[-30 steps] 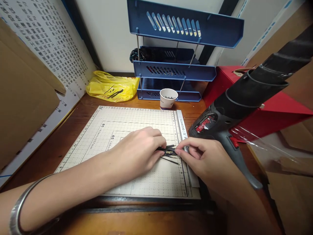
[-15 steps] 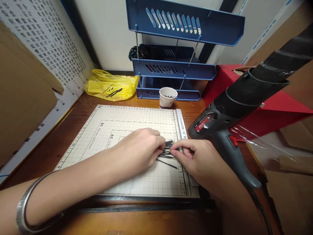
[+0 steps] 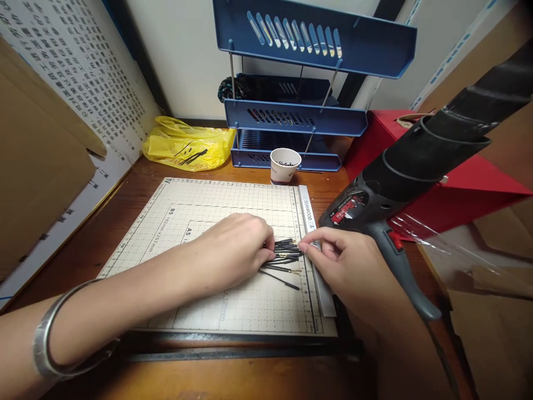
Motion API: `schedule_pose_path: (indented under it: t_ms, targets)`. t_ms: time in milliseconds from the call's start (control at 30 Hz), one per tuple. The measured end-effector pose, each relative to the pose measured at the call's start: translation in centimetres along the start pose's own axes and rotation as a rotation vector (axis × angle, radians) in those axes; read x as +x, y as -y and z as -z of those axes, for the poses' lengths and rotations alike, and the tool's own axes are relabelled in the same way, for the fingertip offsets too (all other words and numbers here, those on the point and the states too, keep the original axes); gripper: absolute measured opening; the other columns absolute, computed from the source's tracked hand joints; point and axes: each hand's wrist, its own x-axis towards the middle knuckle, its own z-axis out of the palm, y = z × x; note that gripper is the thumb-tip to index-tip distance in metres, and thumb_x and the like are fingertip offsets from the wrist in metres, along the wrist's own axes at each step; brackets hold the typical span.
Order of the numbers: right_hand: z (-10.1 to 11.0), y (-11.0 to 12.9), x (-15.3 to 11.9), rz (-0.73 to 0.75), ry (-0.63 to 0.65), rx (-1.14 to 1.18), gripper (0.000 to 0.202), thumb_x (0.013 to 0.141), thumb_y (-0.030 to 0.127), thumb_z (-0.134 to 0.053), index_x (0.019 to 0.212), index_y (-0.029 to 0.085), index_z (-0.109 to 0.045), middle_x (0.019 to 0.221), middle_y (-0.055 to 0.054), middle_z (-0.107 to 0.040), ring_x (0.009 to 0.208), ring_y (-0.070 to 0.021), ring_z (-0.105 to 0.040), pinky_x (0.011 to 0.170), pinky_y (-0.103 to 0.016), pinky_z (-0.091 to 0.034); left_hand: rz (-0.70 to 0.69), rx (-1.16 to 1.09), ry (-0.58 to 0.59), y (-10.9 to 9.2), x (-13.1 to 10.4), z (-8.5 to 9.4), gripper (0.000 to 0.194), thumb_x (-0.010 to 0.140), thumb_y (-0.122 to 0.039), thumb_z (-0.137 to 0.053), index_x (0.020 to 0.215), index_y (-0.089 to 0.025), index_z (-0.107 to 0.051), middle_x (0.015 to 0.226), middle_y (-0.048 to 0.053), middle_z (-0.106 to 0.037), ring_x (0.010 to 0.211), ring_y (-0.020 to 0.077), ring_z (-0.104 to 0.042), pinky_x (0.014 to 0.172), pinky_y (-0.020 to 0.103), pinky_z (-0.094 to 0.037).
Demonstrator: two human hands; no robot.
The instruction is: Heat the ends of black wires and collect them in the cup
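A bunch of thin black wires [image 3: 283,256] with gold-coloured ends lies on the cream gridded cutting board [image 3: 233,194]. My left hand [image 3: 245,244] is over the left end of the bunch, thumb and forefinger pinched at the black wires. At the right ends of the wires, my right hand [image 3: 337,255] has thumb and fingertip pressed together; what is between them is too small to make out. One wire [image 3: 283,279] lies apart at a slant below the others. The board's ruler strip [image 3: 310,222] runs beside my right hand.
Behind the board stands a paper cup [image 3: 285,166] holding small dark bits. A yellow plastic bag [image 3: 189,144] with black pieces lies at the back left, near blue tiered trays [image 3: 295,119]. On the right are a heat gun [image 3: 375,194] and a red box [image 3: 466,189].
My left hand has shifted slightly left and my right hand slightly right, widening the space between them. More of the black wires now shows.
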Motion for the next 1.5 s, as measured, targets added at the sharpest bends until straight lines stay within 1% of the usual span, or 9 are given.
schedule_pose_path:
  t_ms: [100,333,500,633,800,900,1033,1300,1500]
  targets:
    - [-0.3,-0.1,0.3,0.006,-0.035,-0.034,0.018,0.087,0.038,-0.063,0.081,0.027,-0.076,0.051,0.006,-0.040,0.048,-0.0091,-0.035,0.047,-0.024,-0.025,0.006,-0.003,-0.011,0.1,0.1,-0.2,0.014,0.092,-0.020,-0.063,0.085,-0.021,-0.075,0.081,0.001,-0.071,0.078,0.0190,-0.063,0.072,0.030,-0.042]
    - [0.0,0.1,0.3,0.050,0.008,0.024,0.019,0.090,0.035,-0.060,0.085,0.027,-0.077,0.052,0.006,-0.044,0.048,-0.0084,-0.038,0.046,-0.024,-0.025,0.024,-0.080,0.008,0.3,0.0,0.2,0.011,0.091,-0.021,-0.066,0.085,-0.022,-0.075,0.079,-0.001,-0.072,0.073,0.0163,-0.062,0.068,0.028,-0.041]
    - [0.7,0.4,-0.1,0.112,0.066,0.088,0.019,0.093,0.036,-0.059,0.090,0.028,-0.077,0.051,0.007,-0.037,0.048,-0.0083,-0.034,0.045,-0.024,-0.023,0.036,-0.119,-0.009,0.5,-0.5,0.6,0.014,0.095,-0.023,-0.063,0.088,-0.022,-0.075,0.079,-0.002,-0.072,0.074,0.0152,-0.062,0.068,0.027,-0.041]
    - [0.6,0.7,-0.1,0.178,0.137,0.121,0.014,0.089,0.032,-0.067,0.096,0.029,-0.078,0.056,0.007,-0.051,0.052,-0.0074,-0.041,0.049,-0.022,-0.029,-0.022,-0.122,-0.038,0.4,-0.8,0.5,0.013,0.095,-0.025,-0.063,0.090,-0.022,-0.074,0.082,-0.001,-0.072,0.077,0.0159,-0.062,0.071,0.028,-0.041]
    - [0.9,0.9,-0.1,0.240,0.230,0.169,0.018,0.090,0.022,-0.063,0.084,0.026,-0.079,0.072,0.006,-0.069,0.060,-0.0060,-0.050,0.055,-0.019,-0.036,-0.028,-0.149,-0.063,-0.1,-1.0,0.4,0.013,0.094,-0.023,-0.063,0.086,-0.021,-0.073,0.080,-0.002,-0.069,0.074,0.0154,-0.059,0.070,0.028,-0.040]
    - [1.4,1.0,-0.4,0.216,0.270,0.150,0.018,0.090,0.025,-0.062,0.083,0.026,-0.079,0.071,0.007,-0.069,0.059,-0.0063,-0.051,0.054,-0.020,-0.036,-0.077,-0.140,-0.078,-0.5,-1.5,0.2,0.009,0.093,-0.027,-0.065,0.090,-0.021,-0.072,0.084,-0.001,-0.067,0.080,0.0165,-0.059,0.071,0.028,-0.041]
    - [1.8,0.8,-0.7,0.172,0.267,0.091,0.018,0.089,0.025,-0.063,0.078,0.026,-0.078,0.072,0.007,-0.070,0.061,-0.0079,-0.053,0.057,-0.022,-0.037,-0.132,-0.006,-0.091,-1.0,-2.0,-0.6,0.008,0.093,-0.020,-0.064,0.091,-0.019,-0.072,0.091,0.003,-0.064,0.085,0.0188,-0.058,0.072,0.030,-0.041]
    - [1.3,0.7,-0.8,0.116,0.313,-0.047,0.017,0.086,0.029,-0.064,0.078,0.029,-0.078,0.059,0.004,-0.058,0.054,-0.0111,-0.042,0.054,-0.027,-0.028,-0.188,0.130,-0.082,-1.1,-1.5,-1.8,0.018,0.097,-0.018,-0.056,0.088,-0.017,-0.072,0.087,0.005,-0.063,0.081,0.0204,-0.056,0.071,0.034,-0.042]
    - [0.9,0.9,-1.3,0.113,0.380,-0.175,0.023,0.097,0.023,-0.048,0.082,0.025,-0.065,0.074,0.005,-0.066,0.071,-0.0134,-0.055,0.065,-0.030,-0.029,-0.212,0.212,-0.081,-1.4,-1.6,-1.9,0.013,0.096,-0.017,-0.056,0.093,-0.016,-0.069,0.093,0.007,-0.063,0.082,0.0223,-0.055,0.066,0.034,-0.041]
